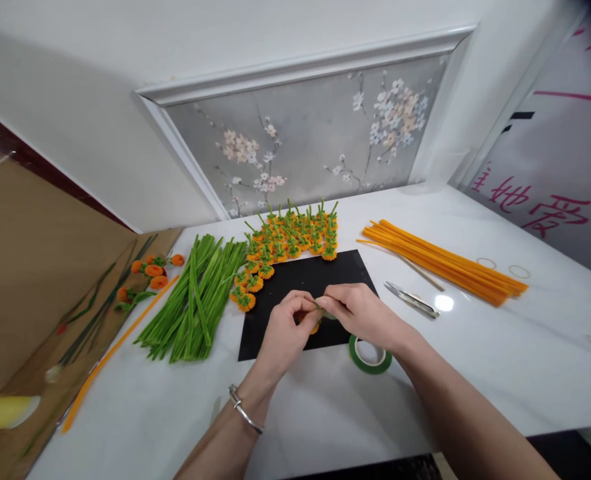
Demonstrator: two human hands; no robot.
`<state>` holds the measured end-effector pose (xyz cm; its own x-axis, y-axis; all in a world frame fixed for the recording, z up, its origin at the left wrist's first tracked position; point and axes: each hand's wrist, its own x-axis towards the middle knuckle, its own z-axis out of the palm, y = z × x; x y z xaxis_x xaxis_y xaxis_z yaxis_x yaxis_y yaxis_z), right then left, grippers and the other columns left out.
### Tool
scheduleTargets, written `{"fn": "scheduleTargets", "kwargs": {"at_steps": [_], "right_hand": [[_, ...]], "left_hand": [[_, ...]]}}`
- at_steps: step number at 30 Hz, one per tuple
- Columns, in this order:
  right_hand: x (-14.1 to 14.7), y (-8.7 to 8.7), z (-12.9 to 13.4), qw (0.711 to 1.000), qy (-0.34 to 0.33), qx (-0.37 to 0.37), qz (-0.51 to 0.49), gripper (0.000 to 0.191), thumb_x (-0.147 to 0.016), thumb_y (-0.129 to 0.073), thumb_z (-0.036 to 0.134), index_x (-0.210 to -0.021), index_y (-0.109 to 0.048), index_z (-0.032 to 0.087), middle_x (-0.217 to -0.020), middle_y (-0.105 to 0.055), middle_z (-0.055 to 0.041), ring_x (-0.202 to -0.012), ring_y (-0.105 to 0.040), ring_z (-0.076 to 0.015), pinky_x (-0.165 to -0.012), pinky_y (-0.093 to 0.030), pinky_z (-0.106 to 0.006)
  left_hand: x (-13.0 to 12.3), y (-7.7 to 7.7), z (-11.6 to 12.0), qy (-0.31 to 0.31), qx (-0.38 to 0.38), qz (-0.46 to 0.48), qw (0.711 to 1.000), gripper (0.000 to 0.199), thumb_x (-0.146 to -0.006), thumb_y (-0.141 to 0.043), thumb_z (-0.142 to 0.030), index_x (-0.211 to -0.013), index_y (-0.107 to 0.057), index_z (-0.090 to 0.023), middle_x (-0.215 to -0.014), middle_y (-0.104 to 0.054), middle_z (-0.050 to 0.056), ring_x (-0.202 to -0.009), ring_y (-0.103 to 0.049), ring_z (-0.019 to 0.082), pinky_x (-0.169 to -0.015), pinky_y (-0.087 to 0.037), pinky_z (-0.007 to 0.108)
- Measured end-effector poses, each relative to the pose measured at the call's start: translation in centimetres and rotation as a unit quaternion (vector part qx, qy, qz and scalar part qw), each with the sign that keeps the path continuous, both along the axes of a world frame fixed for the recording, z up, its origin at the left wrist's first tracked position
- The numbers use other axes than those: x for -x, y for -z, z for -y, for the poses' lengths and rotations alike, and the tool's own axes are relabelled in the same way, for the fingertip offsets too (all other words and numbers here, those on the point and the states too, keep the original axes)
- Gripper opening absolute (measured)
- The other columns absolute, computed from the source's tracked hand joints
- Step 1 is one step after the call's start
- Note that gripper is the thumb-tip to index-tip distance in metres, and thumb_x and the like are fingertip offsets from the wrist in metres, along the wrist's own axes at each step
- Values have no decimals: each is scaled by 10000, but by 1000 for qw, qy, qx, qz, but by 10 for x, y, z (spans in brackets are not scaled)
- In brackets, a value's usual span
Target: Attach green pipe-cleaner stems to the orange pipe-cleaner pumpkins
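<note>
Above a black mat (325, 272), my two hands meet with fingertips pinched together. My left hand (288, 328) is closed around a small pipe-cleaner flower (316, 328); only a bit of its orange edge shows below the fingers. My right hand (360, 310) pinches at the thin green tip beside it, with a strip of green floral tape (329, 314) under the fingers. The roll of green floral tape (352, 359) lies by the mat's front right corner, below my right wrist. Most of the flower is hidden by the fingers.
Finished orange flowers (280, 248) with green stems stand in rows behind the mat. Green pipe cleaners (195, 300) lie left, orange ones (440, 260) right. Thread snips (411, 300) rest right of the mat. Orange flower heads (154, 271) lie on brown paper at far left.
</note>
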<state>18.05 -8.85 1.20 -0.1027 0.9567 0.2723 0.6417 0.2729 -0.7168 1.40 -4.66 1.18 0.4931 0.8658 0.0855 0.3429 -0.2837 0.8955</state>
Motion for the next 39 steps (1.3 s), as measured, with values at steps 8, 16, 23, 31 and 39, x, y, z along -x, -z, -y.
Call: {"fn": "scheduleTargets", "kwargs": {"at_steps": [8, 16, 23, 31, 39], "right_hand": [[2, 2, 1, 996, -68, 23, 44, 256, -947, -449, 203, -707, -534, 185, -697, -561, 0, -634, -503, -117, -601, -334, -235], [0, -2, 2, 999, -45, 11, 9, 134, -939, -490, 268, -902, -597, 196, -788, -621, -6, -709, -561, -132, -635, -374, -236], [-8, 0, 3, 996, -83, 26, 13, 228, -935, -493, 242, -791, -663, 191, -798, -648, -23, -687, -573, -128, -631, -386, -240], [-3, 3, 2, 995, -93, 19, -12, 193, -934, -496, 216, -781, -610, 187, -776, -610, -10, -675, -531, -121, -617, -371, -233], [2, 1, 2, 992, -100, 36, -65, 227, -934, -485, 245, -735, -573, 180, -725, -573, 8, -643, -495, -107, -606, -360, -222]], "left_hand": [[1, -8, -7, 136, 79, -53, 986, 84, -709, -634, -161, -627, -621, -150, -753, -535, 8, -660, -509, 120, -586, -408, 234], [2, -4, -12, 74, 169, 15, 983, 215, -645, -726, -224, -581, -537, -147, -643, -471, -32, -583, -448, 95, -549, -351, 236], [13, -3, -13, 45, 284, 82, 954, 298, -616, -811, -295, -588, -569, -124, -632, -499, -25, -546, -414, 66, -530, -324, 225], [26, -6, -14, 67, 283, 78, 954, 259, -694, -769, -353, -723, -643, -128, -664, -540, -4, -598, -468, 89, -586, -387, 228], [23, -9, -12, 95, 166, 75, 979, 206, -792, -666, -312, -721, -553, -154, -706, -580, 5, -628, -540, 107, -600, -436, 230]]}}
